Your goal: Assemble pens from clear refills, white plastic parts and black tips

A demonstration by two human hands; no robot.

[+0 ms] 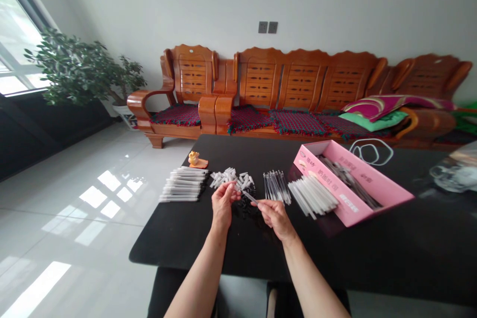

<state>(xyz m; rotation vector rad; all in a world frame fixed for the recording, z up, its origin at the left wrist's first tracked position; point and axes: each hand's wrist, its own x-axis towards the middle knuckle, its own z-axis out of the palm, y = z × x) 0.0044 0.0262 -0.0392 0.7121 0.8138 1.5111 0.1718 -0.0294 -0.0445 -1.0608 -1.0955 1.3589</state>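
Over the black table, my right hand pinches a slim pen barrel, its far end slanting up toward my left hand. My left hand is closed in a pinch near that end; what its fingertips hold is too small to make out. Beyond my hands lies a heap of short white pen caps, with small black parts partly hidden behind the fingers. Pen refills lie to the right, beside a stack of white barrels. Left of the heap is a row of white pens.
A pink box holding dark grey sticks stands on the right of the black table. Behind it lies a white cable loop. A small orange figurine sits at the far left. Beyond is a wooden sofa.
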